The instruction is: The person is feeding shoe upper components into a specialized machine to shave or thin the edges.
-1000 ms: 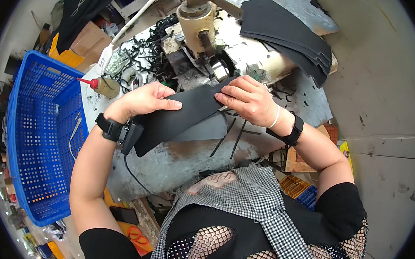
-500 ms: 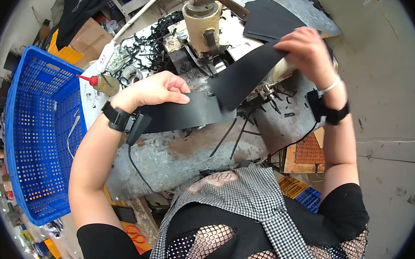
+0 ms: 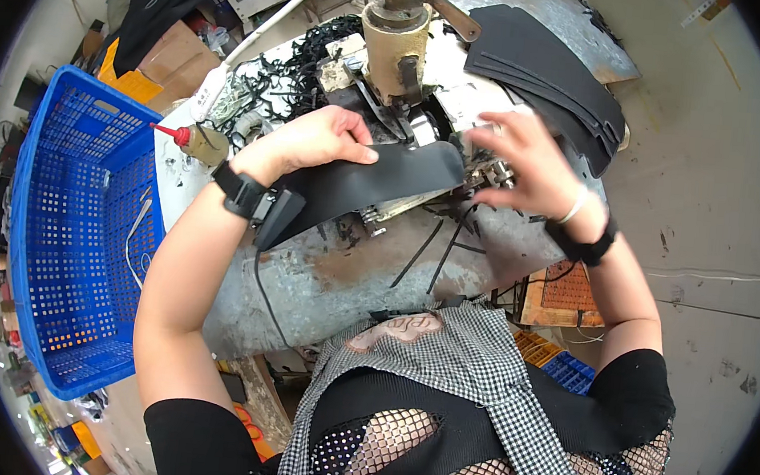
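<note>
My left hand (image 3: 320, 146) pinches the upper edge of a curved black panel (image 3: 385, 177), thumb on top; the panel looks like smooth leather or synthetic sheet. Its right end lies just below the foot of a cream-coloured machine (image 3: 394, 60), seemingly a leather skiving or sewing machine. To the right of that end, my right hand (image 3: 528, 169) is empty, its fingers apart and slightly blurred. Beyond it lies a fanned stack of similar black panels (image 3: 545, 67), on the machine table's far right.
Black offcut strips (image 3: 324, 45) heap left of the machine. A bottle with a red nozzle (image 3: 202, 145) and a white power strip (image 3: 209, 90) are near the table's left edge. A large blue crate (image 3: 80, 303) stands left of the worn metal table (image 3: 322, 295).
My right hand has let go of a black piece and come down and left, toward the machine. My left hand has shifted slightly right and up, and its panel's end is now near the machine foot.
</note>
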`<state>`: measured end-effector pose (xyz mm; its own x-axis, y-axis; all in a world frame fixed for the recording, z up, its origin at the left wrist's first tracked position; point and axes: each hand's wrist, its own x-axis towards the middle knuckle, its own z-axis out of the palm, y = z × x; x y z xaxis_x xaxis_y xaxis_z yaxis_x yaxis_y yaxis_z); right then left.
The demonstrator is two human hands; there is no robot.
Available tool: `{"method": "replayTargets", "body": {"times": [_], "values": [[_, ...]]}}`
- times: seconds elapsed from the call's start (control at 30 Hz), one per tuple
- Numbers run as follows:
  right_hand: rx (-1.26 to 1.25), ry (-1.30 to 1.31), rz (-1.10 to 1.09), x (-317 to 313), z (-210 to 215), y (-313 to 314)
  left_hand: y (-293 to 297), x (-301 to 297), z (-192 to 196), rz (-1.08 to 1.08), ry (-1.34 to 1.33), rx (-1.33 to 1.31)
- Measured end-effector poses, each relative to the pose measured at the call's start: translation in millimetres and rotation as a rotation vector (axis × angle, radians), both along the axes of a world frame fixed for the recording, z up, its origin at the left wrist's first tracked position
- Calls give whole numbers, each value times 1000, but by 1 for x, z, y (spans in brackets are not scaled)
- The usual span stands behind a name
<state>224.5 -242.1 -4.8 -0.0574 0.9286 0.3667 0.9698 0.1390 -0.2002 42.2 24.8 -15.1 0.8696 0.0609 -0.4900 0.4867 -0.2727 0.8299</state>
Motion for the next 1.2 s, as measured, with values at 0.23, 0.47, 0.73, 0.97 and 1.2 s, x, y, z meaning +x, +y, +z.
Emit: {"method": "replayTargets", "body": {"times": [0.23,0.47,0.73,0.97,1.2], "values": [[270,-223,34,3,-9,29,-9,17,11,-84,-49,161],[-125,133,-198,95,71,-18,-25,-11,20,-57,95,-178],[-158,173,-584,190,30,-14,-124,35,-4,-320,-161,-273],[-399,496,-707,222,10,10,-177,114,-28,84,-213,-536],[-572,570,-611,182,18,-4,-196,149,-43,477,-263,-1026]]}}
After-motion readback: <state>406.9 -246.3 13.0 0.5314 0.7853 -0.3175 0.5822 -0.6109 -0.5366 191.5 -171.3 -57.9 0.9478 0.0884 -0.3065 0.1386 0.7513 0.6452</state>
